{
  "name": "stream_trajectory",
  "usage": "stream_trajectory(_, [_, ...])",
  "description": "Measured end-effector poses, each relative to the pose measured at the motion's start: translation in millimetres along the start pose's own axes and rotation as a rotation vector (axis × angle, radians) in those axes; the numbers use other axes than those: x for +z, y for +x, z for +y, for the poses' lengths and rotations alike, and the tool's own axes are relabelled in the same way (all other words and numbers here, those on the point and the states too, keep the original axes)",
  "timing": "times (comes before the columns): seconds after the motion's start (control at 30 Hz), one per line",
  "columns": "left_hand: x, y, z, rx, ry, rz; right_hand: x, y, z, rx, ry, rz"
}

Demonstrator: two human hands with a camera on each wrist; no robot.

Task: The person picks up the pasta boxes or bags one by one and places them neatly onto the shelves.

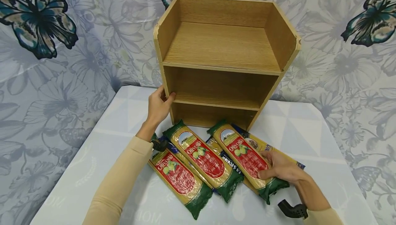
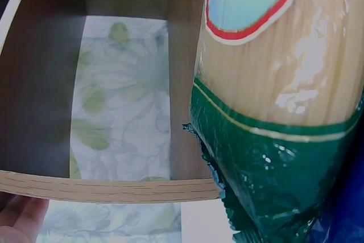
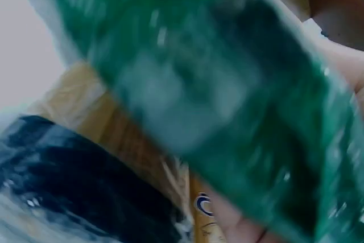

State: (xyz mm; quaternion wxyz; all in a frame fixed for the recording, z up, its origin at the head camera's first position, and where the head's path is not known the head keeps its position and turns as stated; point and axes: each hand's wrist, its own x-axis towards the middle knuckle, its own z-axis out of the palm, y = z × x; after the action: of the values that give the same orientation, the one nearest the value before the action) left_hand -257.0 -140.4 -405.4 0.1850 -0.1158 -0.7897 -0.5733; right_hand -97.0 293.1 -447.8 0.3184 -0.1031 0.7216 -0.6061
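My left hand (image 1: pixel 158 106) grips the left side panel of a wooden shelf unit (image 1: pixel 221 44), thumb on the front edge. In the left wrist view, fingers (image 2: pixel 23 220) show beside the panel edge (image 2: pixel 114 189). My right hand (image 1: pixel 283 166) holds the lower end of a spaghetti packet (image 1: pixel 242 151), gold with a red label and green ends. Its green end (image 3: pixel 170 83) fills much of the right wrist view, blurred. Two similar spaghetti packets, a middle one (image 1: pixel 202 154) and a left one (image 1: pixel 177 175), lie slanted in front of the shelf.
Blue-and-yellow pasta packets, one at the right (image 1: pixel 272 147) and another in the middle (image 1: pixel 227 158), lie partly covered beneath the green-ended ones. The white patterned table (image 1: pixel 102 153) reaches back to a wall covering (image 1: pixel 86 43) with butterflies. Black straps sit on both wrists.
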Motion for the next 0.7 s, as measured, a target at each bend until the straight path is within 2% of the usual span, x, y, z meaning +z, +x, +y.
stream_trajectory(0.13, [0.5, 0.3, 0.4, 0.007, 0.002, -0.003, 2.6, -0.1, 5.3, -0.009, 0.050, -0.012])
stream_trajectory(0.47, [0.5, -0.8, 0.6, 0.004, 0.003, -0.011, 13.0, -4.2, 18.6, -0.087, 0.078, 0.017])
stream_trajectory(0.7, [-0.2, -0.6, -1.3, 0.007, 0.003, -0.005, 18.8, -12.9, 20.3, -0.065, 0.112, 0.045])
